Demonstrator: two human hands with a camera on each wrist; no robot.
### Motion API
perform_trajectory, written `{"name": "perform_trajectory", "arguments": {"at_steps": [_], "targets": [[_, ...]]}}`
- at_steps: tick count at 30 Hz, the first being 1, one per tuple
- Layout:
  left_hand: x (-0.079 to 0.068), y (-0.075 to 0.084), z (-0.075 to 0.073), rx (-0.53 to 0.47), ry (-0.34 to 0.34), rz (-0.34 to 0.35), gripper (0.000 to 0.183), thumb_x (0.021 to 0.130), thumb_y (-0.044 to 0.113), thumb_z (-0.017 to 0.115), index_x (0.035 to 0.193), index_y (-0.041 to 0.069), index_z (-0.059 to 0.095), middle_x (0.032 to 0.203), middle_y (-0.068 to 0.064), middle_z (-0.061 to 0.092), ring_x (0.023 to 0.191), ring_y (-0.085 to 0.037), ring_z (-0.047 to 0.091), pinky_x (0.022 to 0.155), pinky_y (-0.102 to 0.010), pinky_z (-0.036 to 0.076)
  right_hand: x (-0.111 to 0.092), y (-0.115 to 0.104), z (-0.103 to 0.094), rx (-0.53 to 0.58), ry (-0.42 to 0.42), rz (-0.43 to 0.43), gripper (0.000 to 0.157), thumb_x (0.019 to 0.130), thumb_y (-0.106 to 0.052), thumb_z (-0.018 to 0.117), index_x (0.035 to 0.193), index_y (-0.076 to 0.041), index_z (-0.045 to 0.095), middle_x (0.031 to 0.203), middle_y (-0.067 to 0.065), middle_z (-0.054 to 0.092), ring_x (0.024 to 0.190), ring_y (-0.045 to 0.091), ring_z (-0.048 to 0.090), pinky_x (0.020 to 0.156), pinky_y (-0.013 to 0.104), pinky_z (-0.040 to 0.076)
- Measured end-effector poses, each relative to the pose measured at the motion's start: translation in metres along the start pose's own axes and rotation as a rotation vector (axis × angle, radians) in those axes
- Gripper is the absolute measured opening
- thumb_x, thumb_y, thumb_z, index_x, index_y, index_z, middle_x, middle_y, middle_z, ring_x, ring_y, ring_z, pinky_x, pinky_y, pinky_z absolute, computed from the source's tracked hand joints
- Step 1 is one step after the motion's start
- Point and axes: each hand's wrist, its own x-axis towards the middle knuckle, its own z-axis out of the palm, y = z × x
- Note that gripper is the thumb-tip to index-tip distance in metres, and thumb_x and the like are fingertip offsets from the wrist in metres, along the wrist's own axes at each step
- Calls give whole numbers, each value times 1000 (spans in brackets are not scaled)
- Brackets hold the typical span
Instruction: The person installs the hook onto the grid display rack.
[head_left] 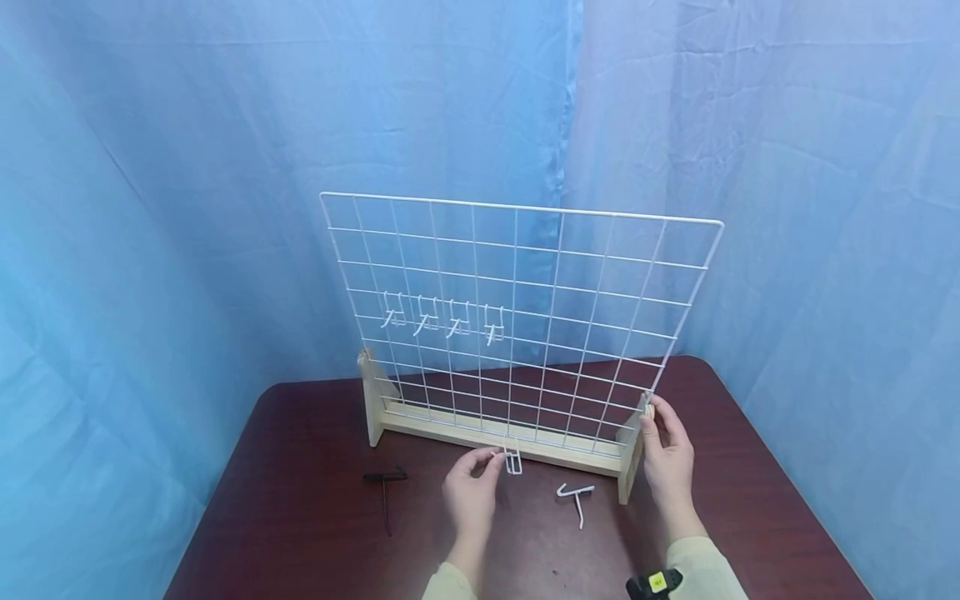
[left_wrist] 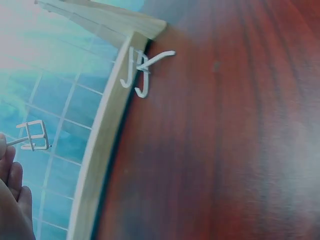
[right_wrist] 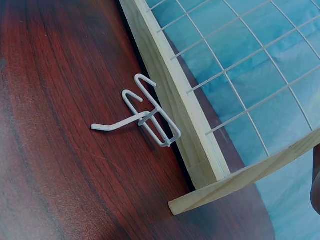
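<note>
A white wire hook (head_left: 513, 468) is pinched by its prong between the thumb and fingertips of my left hand (head_left: 471, 492). Its rectangular frame overlaps the lower front of the white wire grid panel (head_left: 517, 207) in the head view; the left wrist view shows the same hook (left_wrist: 36, 135) at the fingertips. My right hand (head_left: 671, 462) grips the right end post of the wooden stand (head_left: 457, 423) that carries the panel. Between the two hands, another white hook (right_wrist: 132, 119) lies on the table, close in front of the stand's base.
Several white hooks (head_left: 422, 321) hang in a row on the panel's left half. A dark hook (head_left: 386, 477) lies on the dark red table (head_left: 300, 492) to the left. Blue curtains (head_left: 225, 167) surround the table at the back and sides.
</note>
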Motion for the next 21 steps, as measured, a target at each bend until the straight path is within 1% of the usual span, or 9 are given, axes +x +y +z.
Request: {"name": "perform_trajectory", "arguments": {"at_steps": [3, 7, 13, 15, 18, 21], "targets": [[3, 10, 0, -24, 2, 37, 9, 78, 9, 84, 83, 11, 77, 81, 3, 74, 73, -11, 68, 65, -24, 56, 0, 0, 0, -5, 0, 0, 33, 98, 4, 56, 130, 11, 54, 125, 6, 61, 108, -7, 54, 89, 8, 43], [7, 24, 1, -73, -11, 73, 8, 78, 8, 83, 83, 11, 77, 84, 2, 75, 76, -12, 70, 66, -24, 57, 0, 0, 0, -6, 1, -3, 33, 98, 4, 56, 130, 11, 54, 124, 6, 61, 107, -6, 54, 89, 8, 43], [15, 47, 0, -79, -16, 130, 8, 79, 10, 83, 84, 9, 78, 82, 1, 75, 70, -10, 66, 59, -23, 54, 0, 0, 0, -3, 2, 2, 33, 98, 4, 56, 130, 11, 54, 122, -3, 61, 107, -6, 54, 89, 8, 43], [18, 54, 1, -73, -10, 154, 9, 79, 12, 83, 85, 8, 78, 82, 2, 74, 71, -11, 66, 57, -23, 52, 0, 0, 0, -6, 1, 2, 33, 98, 4, 56, 130, 11, 54, 121, -6, 60, 107, -6, 54, 89, 8, 43], [23, 63, 2, -79, 2, 193, 9, 79, 14, 84, 86, 9, 79, 83, 5, 75, 79, -13, 68, 66, -27, 55, 0, 0, 0, -9, -1, 1, 33, 98, 3, 56, 130, 11, 54, 120, -10, 60, 107, -6, 54, 89, 8, 43], [27, 73, 2, -93, 13, 217, 8, 79, 14, 84, 85, 11, 79, 83, 7, 75, 85, -14, 70, 76, -30, 55, 0, 0, 0, -1, -3, 2, 33, 98, 4, 56, 130, 11, 54, 119, -12, 60, 107, -6, 54, 88, 8, 43]]}}
